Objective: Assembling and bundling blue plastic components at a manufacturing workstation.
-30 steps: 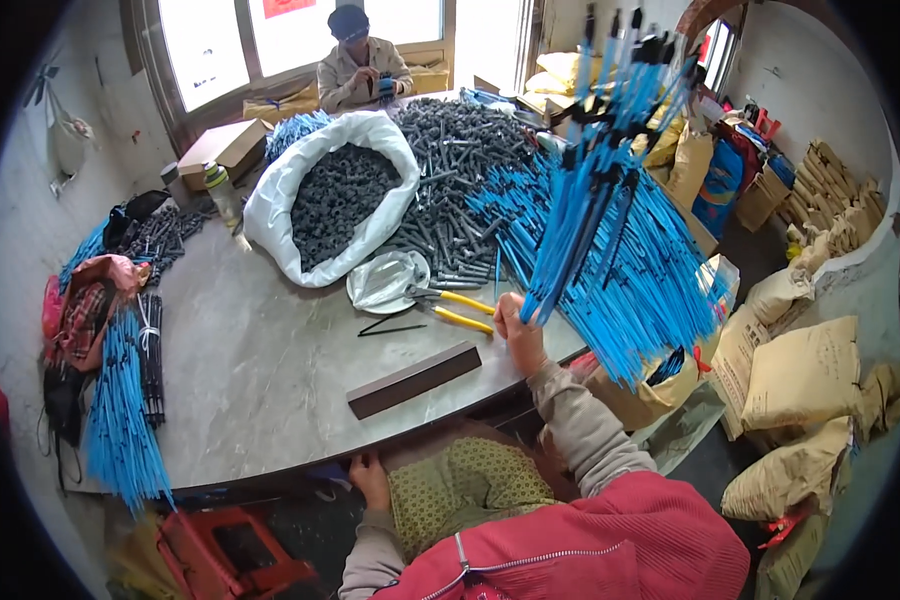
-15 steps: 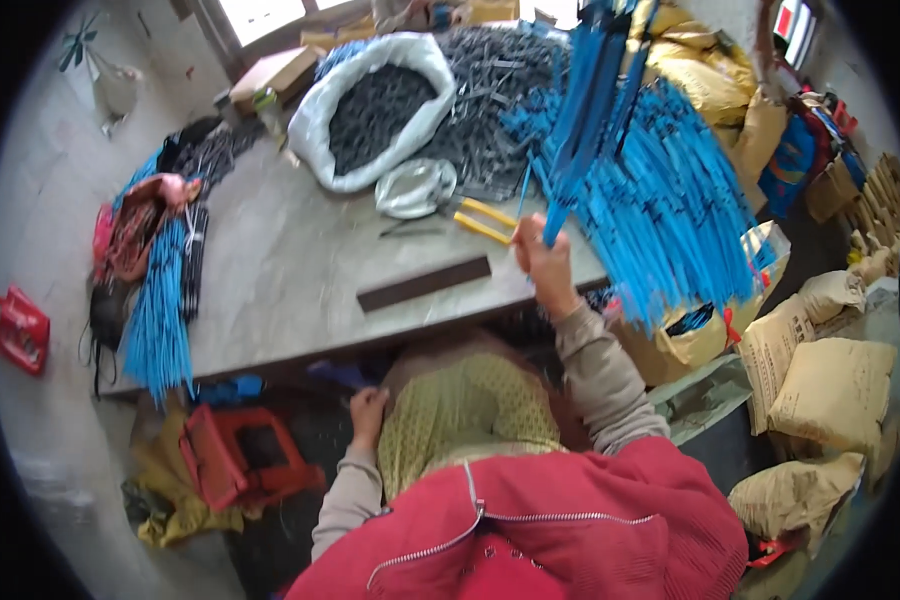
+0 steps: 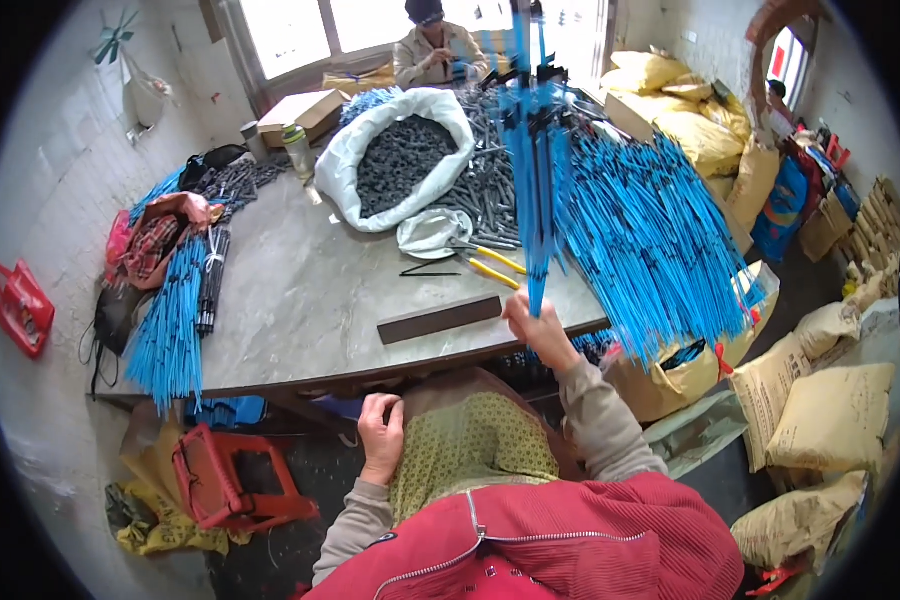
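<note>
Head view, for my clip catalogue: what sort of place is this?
Probably an assembly workshop: an open white sack of dark parts, heaped long blue strips and yellow-handled pliers share one grey table.

In front of me is a wide, smooth grey counter (image 3: 270, 300) with a dark edge. Past its far end I see a big window (image 3: 295, 35) with brown frames, so bright that its glass looks almost all white. On my left is a pale, smudgy wall (image 3: 45, 150) with a shiny red bag (image 3: 22, 315) against it. Low down on that side, a red plastic stool (image 3: 207, 480) is on the dark floor (image 3: 270, 550). On my right, fat tan paper sacks (image 3: 835, 410) are piled up. Farther back on that side is a rounded opening (image 3: 758, 38) with a brown edge, next to another pale wall (image 3: 855, 100).
</note>
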`<state>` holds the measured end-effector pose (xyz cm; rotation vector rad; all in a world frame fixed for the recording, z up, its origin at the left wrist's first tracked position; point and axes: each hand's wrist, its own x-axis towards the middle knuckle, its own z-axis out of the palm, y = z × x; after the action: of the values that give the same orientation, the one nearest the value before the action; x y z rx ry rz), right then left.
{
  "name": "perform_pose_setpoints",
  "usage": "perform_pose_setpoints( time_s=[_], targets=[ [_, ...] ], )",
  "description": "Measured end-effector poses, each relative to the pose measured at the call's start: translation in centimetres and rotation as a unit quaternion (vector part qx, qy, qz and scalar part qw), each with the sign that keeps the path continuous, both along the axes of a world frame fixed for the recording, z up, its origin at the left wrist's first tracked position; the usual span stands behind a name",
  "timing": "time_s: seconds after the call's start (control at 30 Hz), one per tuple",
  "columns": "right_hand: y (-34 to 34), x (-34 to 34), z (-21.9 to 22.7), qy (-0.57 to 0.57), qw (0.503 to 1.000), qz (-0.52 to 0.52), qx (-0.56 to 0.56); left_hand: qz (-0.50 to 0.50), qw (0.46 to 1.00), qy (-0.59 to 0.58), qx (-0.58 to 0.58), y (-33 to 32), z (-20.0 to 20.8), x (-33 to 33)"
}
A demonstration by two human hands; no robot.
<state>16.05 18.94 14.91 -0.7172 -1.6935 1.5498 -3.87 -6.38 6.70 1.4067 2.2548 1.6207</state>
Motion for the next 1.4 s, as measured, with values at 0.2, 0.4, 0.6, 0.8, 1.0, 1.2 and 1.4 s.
perform_pose_setpoints(
  time_s=[0.2,0.4,0.6,0.8,1.0,1.2,1.4],
  targets=[
    [-6.6,2.3,2.5,0.0,0.989,0.136,-0.052,0.045,0.984,-0.062,0.158,1.0,8.4,-1.2],
    [-7.7,2.4,3.2,0.055,0.977,0.17,-0.117,0.066,0.955,-0.152,0.246,1.5,14.1,-3.2],
    [-7.5,2.5,2.0,0.069,0.973,0.168,-0.141,0.016,0.924,-0.207,0.322,4.3,17.6,-6.2],
    [-7.2,3.2,2.0,0.07,0.959,0.204,-0.184,0.013,0.936,-0.164,0.311,8.9,19.3,-8.7],
    [-7.8,4.4,0.8,0.066,0.948,0.236,-0.205,-0.171,0.911,-0.246,0.284,14.3,23.8,-8.3],
    [-8.5,4.3,0.7,0.053,0.956,0.2,-0.208,-0.305,0.792,-0.468,0.245,13.3,22.2,-9.7],
    [-6.8,4.3,0.8,0.047,0.977,0.125,-0.168,-0.305,0.643,-0.602,0.363,8.7,21.9,-10.8]
  ],
)
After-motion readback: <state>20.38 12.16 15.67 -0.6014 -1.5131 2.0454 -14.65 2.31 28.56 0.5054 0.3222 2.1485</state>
